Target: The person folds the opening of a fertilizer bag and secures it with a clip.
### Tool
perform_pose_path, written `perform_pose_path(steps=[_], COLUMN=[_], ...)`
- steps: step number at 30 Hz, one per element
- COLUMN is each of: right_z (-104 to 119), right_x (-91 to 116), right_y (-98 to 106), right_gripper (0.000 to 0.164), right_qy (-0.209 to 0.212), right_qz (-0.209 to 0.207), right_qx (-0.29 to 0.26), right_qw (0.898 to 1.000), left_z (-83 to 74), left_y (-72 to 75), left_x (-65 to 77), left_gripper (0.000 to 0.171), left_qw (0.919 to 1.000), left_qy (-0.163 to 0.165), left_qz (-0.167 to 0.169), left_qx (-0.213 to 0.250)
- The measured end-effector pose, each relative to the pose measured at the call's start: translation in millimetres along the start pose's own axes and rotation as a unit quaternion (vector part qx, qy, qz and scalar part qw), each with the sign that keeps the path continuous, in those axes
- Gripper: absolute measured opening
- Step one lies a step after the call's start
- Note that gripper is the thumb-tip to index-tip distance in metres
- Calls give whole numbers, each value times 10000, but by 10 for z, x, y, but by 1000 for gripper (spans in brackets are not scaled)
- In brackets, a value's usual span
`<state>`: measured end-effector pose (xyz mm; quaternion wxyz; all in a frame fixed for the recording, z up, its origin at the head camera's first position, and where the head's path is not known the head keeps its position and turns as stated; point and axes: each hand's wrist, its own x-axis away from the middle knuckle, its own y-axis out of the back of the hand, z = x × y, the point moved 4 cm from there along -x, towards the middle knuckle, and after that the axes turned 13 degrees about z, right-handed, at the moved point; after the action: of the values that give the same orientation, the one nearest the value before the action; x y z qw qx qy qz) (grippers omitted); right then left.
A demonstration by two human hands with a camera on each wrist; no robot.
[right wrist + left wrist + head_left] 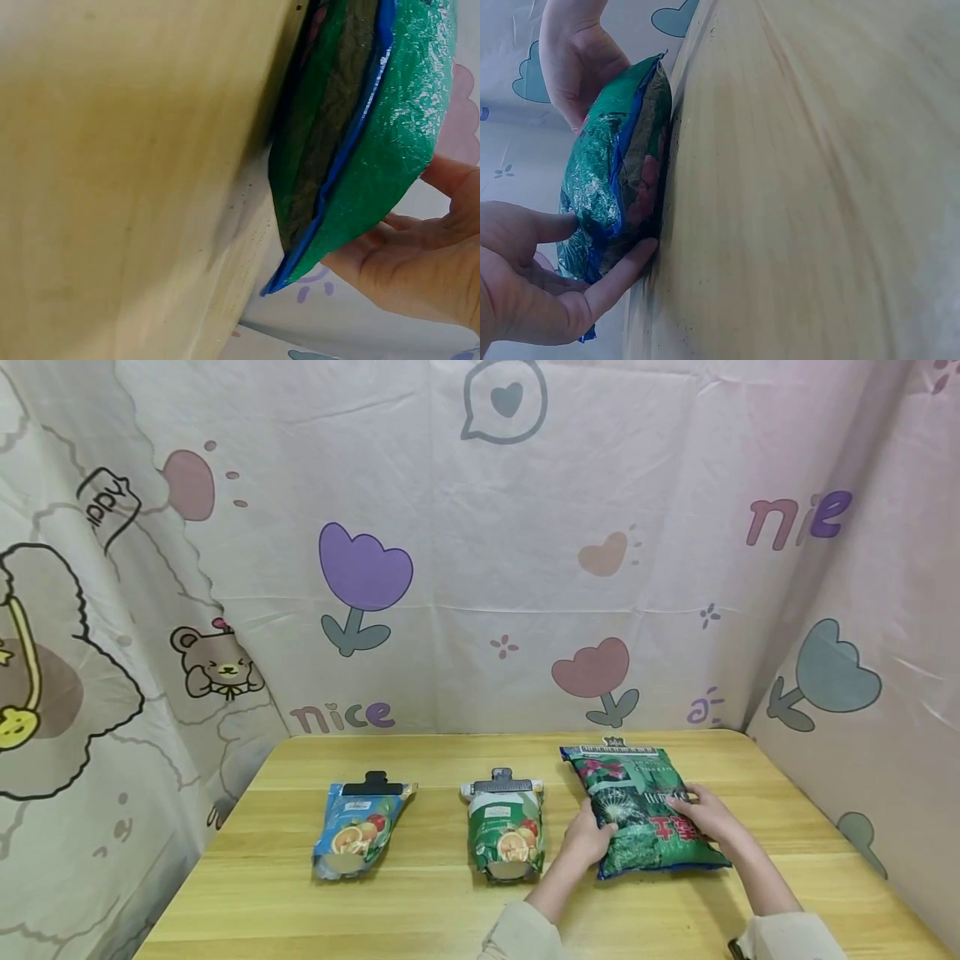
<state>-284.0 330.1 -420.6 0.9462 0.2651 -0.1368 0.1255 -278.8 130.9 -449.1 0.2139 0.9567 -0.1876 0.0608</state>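
A plump green plastic bag [637, 814] with blue edges, plant pictures and red lettering lies at the right of the table. A clip [617, 747] spans its far end. My left hand [588, 839] holds the bag's left side, thumb on top; in the left wrist view a finger [626, 274] reaches under its lower edge. On the opposite side my right hand [708, 817] grips the bag, its thumb on the printed face. Part of the right hand [420, 262] is hidden behind the bag in the right wrist view.
A blue pouch [356, 835] with a black clip [375, 785] stands at the left. Between it and the bag is a green pouch [506, 837] with a grey clip [501, 783]. Printed curtains [480, 568] enclose the wooden table [420, 902]. Dark specks dot the tabletop near the bag.
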Motion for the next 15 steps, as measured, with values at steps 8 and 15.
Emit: perform_pose_path(steps=[8, 15], right_z=[-32, -11], right_x=[-45, -7], right_y=[-18, 4], right_gripper=[78, 77], right_qy=[-43, -71], right_qz=[-32, -81], right_qx=[369, 197], right_qw=[9993, 9997], left_z=[-22, -149], left_y=[129, 388], left_x=[41, 112], left_gripper=[59, 57], left_qw=[9984, 9901], left_qy=[-90, -406], left_qz=[62, 599], left_qx=[-551, -1205])
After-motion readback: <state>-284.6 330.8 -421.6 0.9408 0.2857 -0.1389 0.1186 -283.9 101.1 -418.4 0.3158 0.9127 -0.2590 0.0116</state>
